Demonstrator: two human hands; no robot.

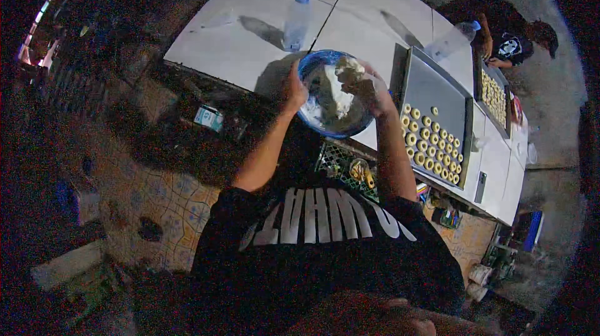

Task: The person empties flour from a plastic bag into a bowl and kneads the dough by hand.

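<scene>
A round basin with a blue rim (337,134) is at the table's near edge, with white flour (340,100) inside. My left hand (297,90) is closed on its left rim. Over the right side of the basin, my right hand (376,91) has its fingers curled at a pale lump of dough (350,70). Those fingers are in shadow and partly hidden. To the right, a dark baking tray (436,89) carries several rows of small ring-shaped dough pieces (429,146).
A clear bottle with a blue cap (295,26) stands beyond the basin; a larger clear bottle (451,42) lies farther right. Another person (509,33) bends over a second tray of rings (494,95). A phone (480,186) lies near the white table's edge. A crate (350,170) is below.
</scene>
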